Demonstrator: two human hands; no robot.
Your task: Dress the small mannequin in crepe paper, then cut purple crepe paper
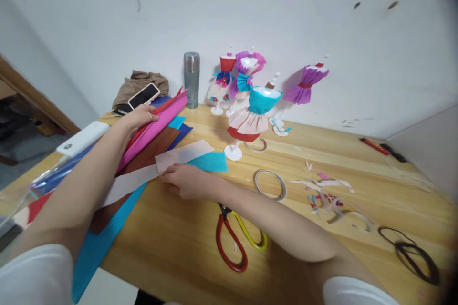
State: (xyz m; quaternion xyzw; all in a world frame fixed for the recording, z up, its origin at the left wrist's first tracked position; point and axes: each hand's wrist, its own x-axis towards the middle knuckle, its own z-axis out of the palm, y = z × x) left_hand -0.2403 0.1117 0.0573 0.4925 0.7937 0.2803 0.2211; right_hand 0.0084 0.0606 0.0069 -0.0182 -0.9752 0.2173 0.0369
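light wooden tabletop (171, 252), laid with craft paper. nearest, a teal sheet (107, 243) jutting past the front edge, and scissors (224, 210) with 1 red and 1 yellow handle, blades hidden by the right forearm. just beyond, right hand (188, 181) with bent fingers at the edge of a pale strip (186, 153); impossible to tell whether pinching or merely touching. farther off to the left, left hand (141, 116) over red and pink sheets (164, 121), above brown paper (150, 150); firmness of grip unclear. rightward, a tape roll (283, 190) and loose scraps (338, 183). beyond, 4 small dress forms (265, 100) in paper outfits. at the back, a flask (192, 81), brown cloth (143, 81), pale wall (143, 28).
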